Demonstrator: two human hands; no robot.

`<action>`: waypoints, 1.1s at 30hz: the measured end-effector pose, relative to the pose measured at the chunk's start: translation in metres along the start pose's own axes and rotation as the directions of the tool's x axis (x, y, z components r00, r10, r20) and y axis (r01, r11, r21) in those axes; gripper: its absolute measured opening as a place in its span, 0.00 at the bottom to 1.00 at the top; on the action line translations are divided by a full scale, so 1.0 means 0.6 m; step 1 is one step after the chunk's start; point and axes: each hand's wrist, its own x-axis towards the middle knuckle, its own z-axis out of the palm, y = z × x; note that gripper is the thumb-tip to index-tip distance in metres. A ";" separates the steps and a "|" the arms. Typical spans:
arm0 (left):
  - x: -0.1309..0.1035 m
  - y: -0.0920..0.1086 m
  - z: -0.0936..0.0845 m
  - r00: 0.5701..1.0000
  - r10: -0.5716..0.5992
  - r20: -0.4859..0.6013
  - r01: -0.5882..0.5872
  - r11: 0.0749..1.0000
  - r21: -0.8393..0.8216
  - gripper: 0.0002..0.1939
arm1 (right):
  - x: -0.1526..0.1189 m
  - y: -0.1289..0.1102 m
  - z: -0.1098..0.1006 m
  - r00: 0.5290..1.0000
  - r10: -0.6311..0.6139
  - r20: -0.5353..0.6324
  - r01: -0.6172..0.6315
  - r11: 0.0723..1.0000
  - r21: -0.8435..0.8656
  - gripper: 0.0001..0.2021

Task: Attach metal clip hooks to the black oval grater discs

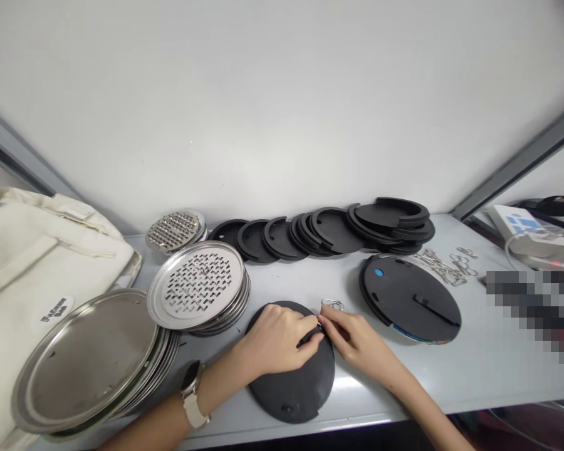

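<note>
A round black plastic disc (294,391) lies near the front edge of the table, with a small knob close to its lower rim. My left hand (279,338), with a watch on its wrist, is curled over the upper part of the disc, thumb and forefinger closed at its right side. Against that same rim my right hand (355,341) pinches a bent wire clip (333,304), whose loop sticks out beyond the fingertips. The fingers hide where clip and disc meet. Right of my hands rests another black disc assembly (408,297) with a blue dot and a raised strip.
Several loose wire clips (446,266) lie at the right. Black rimmed discs (338,232) line the wall. Stacked at left are perforated metal plates (197,285), a grater-like plate (173,232) and plain metal plates (94,360), beside a cream bag (37,250). A white box (521,228) stands far right.
</note>
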 end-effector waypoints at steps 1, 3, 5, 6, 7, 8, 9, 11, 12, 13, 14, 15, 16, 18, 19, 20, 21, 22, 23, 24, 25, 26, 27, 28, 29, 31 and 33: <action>0.000 0.000 0.000 1.000 0.005 -0.001 -0.005 1.000 0.001 0.09 | -0.001 0.001 0.001 1.000 0.001 -0.006 -0.001 1.000 -0.002 0.14; 0.000 0.000 -0.001 1.000 0.011 -0.003 -0.011 1.000 0.005 0.09 | -0.001 0.001 0.003 1.000 0.000 -0.017 0.000 1.000 -0.003 0.14; 0.000 0.000 -0.001 1.000 0.012 -0.003 -0.012 1.000 0.008 0.09 | -0.001 0.000 0.003 1.000 0.000 -0.023 -0.001 1.000 -0.007 0.14; 0.000 0.001 -0.001 1.000 0.011 -0.004 -0.011 1.000 0.009 0.09 | 0.000 0.000 0.003 1.000 0.000 -0.023 0.000 1.000 -0.012 0.14; 0.000 0.001 -0.001 1.000 0.009 -0.005 -0.009 1.000 0.007 0.09 | 0.001 -0.001 0.002 1.000 -0.003 -0.020 0.003 1.000 -0.018 0.14; 0.000 0.001 0.000 1.000 0.008 -0.007 -0.008 1.000 0.004 0.09 | 0.001 -0.002 0.001 1.000 -0.008 -0.012 0.007 1.000 -0.024 0.14; 0.000 0.001 0.000 1.000 0.007 -0.008 -0.007 1.000 0.000 0.08 | 0.002 -0.003 0.000 1.000 -0.013 -0.002 0.013 0.999 -0.032 0.14; 0.000 0.001 0.001 1.000 0.006 -0.007 -0.006 1.000 -0.005 0.08 | 0.002 -0.005 -0.002 1.000 -0.021 0.017 0.021 0.999 -0.044 0.14; 0.000 0.001 0.001 1.000 0.006 -0.005 -0.006 1.000 -0.006 0.08 | 0.003 -0.005 -0.003 0.999 -0.021 0.024 0.022 0.999 -0.047 0.14; 0.000 0.001 0.001 1.000 0.008 -0.004 -0.008 1.000 -0.006 0.08 | 0.003 -0.006 -0.003 0.999 -0.019 0.029 0.020 0.999 -0.050 0.14; 0.000 0.001 0.002 1.000 0.011 -0.004 -0.011 1.000 -0.007 0.07 | 0.003 -0.006 -0.003 0.999 -0.015 0.029 0.017 0.999 -0.051 0.14; 0.000 0.001 0.002 1.000 0.014 -0.004 -0.014 1.000 -0.008 0.07 | 0.003 -0.007 -0.003 1.000 -0.011 0.028 0.012 0.999 -0.052 0.14; 0.001 0.001 0.002 1.000 0.017 -0.004 -0.017 1.000 -0.009 0.07 | 0.003 -0.007 -0.003 1.000 -0.007 0.029 0.009 0.999 -0.053 0.13; 0.001 0.001 0.001 1.000 0.021 -0.005 -0.021 1.000 -0.010 0.07 | 0.004 -0.007 -0.002 0.999 -0.003 0.038 0.006 0.998 -0.055 0.13; 0.001 0.002 0.000 1.000 0.020 -0.004 -0.020 1.000 -0.009 0.07 | 0.005 -0.007 -0.002 0.999 -0.002 0.044 0.005 0.998 -0.057 0.13; 0.002 0.002 0.000 1.000 0.018 -0.002 -0.018 1.000 -0.008 0.07 | 0.005 -0.007 -0.001 0.999 -0.001 0.050 0.004 0.998 -0.059 0.12; 0.002 0.002 -0.001 1.000 0.017 0.000 -0.017 1.000 -0.009 0.07 | 0.005 -0.007 0.000 0.999 0.000 0.054 0.003 0.998 -0.062 0.12; 0.002 0.002 -0.001 1.000 0.017 0.001 -0.017 1.000 -0.009 0.07 | 0.005 -0.008 0.001 0.999 0.002 0.054 0.001 0.998 -0.065 0.12; 0.002 0.002 -0.001 1.000 0.019 0.002 -0.019 1.000 -0.010 0.07 | 0.003 -0.009 0.003 0.999 0.006 0.048 -0.003 0.998 -0.069 0.12; 0.002 0.002 -0.002 1.000 0.024 0.004 -0.024 1.000 -0.011 0.07 | 0.002 -0.010 0.004 0.999 0.012 0.041 -0.009 0.997 -0.072 0.12; 0.002 0.002 -0.002 1.000 0.028 0.005 -0.028 1.000 -0.011 0.07 | -0.001 -0.011 0.006 0.999 0.016 0.035 -0.014 0.997 -0.074 0.12; 0.002 0.001 -0.002 1.000 0.030 0.007 -0.030 1.000 -0.010 0.08 | -0.004 -0.013 0.008 0.999 0.018 0.031 -0.016 0.997 -0.077 0.12; 0.003 0.000 -0.002 1.000 0.027 0.008 -0.027 1.000 -0.007 0.08 | -0.008 -0.013 0.009 0.999 0.020 0.027 -0.018 0.996 -0.084 0.12; 0.004 0.000 -0.002 1.000 0.020 0.008 -0.020 1.000 -0.002 0.09 | -0.011 -0.014 0.010 1.000 0.021 0.019 -0.019 0.995 -0.094 0.12; 0.004 -0.001 -0.002 1.000 0.010 0.005 -0.010 1.000 0.003 0.09 | -0.014 -0.013 0.011 1.000 0.024 0.009 -0.023 0.995 -0.099 0.11; 0.006 -0.002 -0.002 1.000 -0.010 -0.008 0.010 1.000 0.010 0.09 | -0.015 -0.009 0.010 0.999 0.031 -0.018 -0.033 0.996 -0.089 0.11; 0.006 -0.003 -0.002 1.000 -0.017 -0.018 0.017 1.000 0.012 0.09 | -0.012 -0.004 0.005 0.999 0.032 -0.038 -0.034 0.998 -0.047 0.11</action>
